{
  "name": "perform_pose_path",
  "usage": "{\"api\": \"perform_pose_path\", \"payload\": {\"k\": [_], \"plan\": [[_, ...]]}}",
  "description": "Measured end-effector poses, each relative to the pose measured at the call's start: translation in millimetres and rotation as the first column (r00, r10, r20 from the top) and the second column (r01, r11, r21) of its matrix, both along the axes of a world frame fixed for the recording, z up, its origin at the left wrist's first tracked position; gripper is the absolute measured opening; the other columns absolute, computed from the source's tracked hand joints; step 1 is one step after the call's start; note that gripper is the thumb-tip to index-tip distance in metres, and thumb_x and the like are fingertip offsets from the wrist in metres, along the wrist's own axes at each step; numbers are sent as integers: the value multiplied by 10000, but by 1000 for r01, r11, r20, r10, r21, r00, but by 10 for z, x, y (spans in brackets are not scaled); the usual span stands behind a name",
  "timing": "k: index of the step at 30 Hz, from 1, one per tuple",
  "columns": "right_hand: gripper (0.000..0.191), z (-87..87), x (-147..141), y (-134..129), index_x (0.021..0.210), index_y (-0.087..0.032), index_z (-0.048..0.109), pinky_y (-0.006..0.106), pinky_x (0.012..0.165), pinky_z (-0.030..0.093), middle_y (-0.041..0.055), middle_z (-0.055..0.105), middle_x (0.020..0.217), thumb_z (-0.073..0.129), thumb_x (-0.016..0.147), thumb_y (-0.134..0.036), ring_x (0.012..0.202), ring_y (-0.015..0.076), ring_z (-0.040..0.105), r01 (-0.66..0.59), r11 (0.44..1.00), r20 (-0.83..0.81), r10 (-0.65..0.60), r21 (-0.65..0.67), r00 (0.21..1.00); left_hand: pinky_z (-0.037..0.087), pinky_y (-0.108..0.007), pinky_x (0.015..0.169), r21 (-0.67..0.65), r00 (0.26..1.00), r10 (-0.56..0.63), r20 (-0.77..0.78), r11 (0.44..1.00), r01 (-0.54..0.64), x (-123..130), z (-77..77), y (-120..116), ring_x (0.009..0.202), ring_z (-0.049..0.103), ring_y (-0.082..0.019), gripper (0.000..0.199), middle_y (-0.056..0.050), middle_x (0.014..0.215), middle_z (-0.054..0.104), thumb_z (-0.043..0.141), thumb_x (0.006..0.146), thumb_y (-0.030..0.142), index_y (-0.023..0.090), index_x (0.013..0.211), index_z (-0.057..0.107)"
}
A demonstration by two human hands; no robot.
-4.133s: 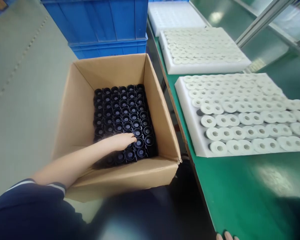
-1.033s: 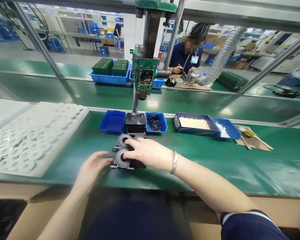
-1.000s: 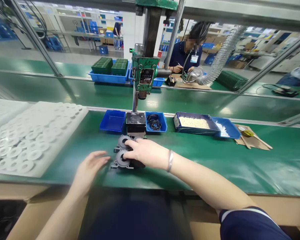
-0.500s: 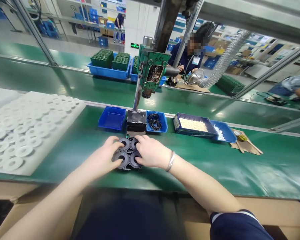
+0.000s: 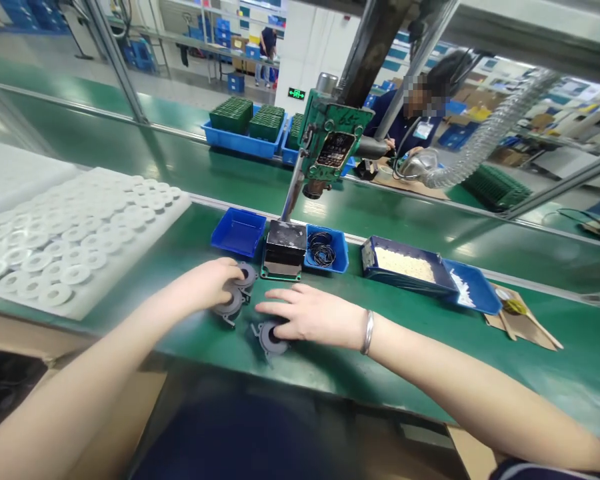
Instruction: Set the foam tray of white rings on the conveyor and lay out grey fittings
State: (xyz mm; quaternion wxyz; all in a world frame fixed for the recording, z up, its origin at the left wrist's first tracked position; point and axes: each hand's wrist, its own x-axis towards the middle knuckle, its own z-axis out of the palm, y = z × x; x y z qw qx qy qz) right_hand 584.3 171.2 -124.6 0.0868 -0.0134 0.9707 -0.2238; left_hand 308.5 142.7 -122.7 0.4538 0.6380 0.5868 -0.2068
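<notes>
Two dark grey round housings (image 5: 229, 303) lie one behind the other on the green bench, in front of the blue tray. My left hand (image 5: 215, 283) is closed on them, fingertips at their centre holes. Another grey housing (image 5: 273, 339) sits nearer the front edge. My right hand (image 5: 313, 315), with a silver bangle at the wrist, reaches over it with fingers spread and the thumb at its hole. Whether a fourth housing lies under this hand is hidden.
A green press (image 5: 330, 143) stands over a black block (image 5: 286, 241). Beside it are an empty blue tray (image 5: 239, 232) and a tray of black rings (image 5: 325, 250). White rings (image 5: 75, 253) cover the left. Boxes of small parts (image 5: 405, 267) stand right. A person works beyond.
The housings, grouped together before, are now split. My left hand has two at the left, and my right hand has moved one apart toward the front edge. The camera view has shifted.
</notes>
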Motion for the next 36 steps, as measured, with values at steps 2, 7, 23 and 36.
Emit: {"api": "perform_pose_path", "payload": {"k": [2, 7, 23, 36], "plan": [[250, -69, -44, 20, 1139, -278, 736, 367, 847, 491, 1, 401, 1608, 486, 1132, -266, 1457, 261, 370, -77, 996, -119, 82, 51, 989, 401, -319, 1277, -20, 997, -32, 68, 999, 34, 144, -11, 36, 1427, 518, -202, 531, -9, 1544, 479, 591, 834, 98, 237, 1336, 698], [315, -234, -39, 150, 1191, -279, 727, 336, 781, 442, 32, 483, 1541, 423, 1144, -213, 1366, 253, 463, -127, 979, -233, 162, 158, 959, 466, -339, 1219, -36, 991, -38, 128, 998, 43, 435, -52, -29, 1380, 563, -225, 514, -31, 1516, 491, 579, 831, 108, 232, 1313, 706], [1205, -452, 394, -817, 1691, -166, 178, 668, 1293, 246, 197, 181, 1679, 803, 843, -752, 1613, 402, 31, 634, 607, -41, -737, -479, 675, 402, -498, 1300, 350, 939, -138, 314, 937, 21, 440, -494, -803, 1656, 174, -268, 1172, -26, 1752, -27, 791, 747, 693, 318, 1700, 221], [902, -605, 606, -592, 1686, -229, 222, 645, 1294, 255, 155, 202, 1682, 644, 999, -636, 1612, 383, 91, 569, 640, -47, -685, -517, 727, 390, -580, 1296, 394, 909, -13, 416, 904, -168, 872, -585, -830, 1603, 236, -361, 1119, -138, 1727, 103, 808, 746, 659, 195, 1657, 354]]}}
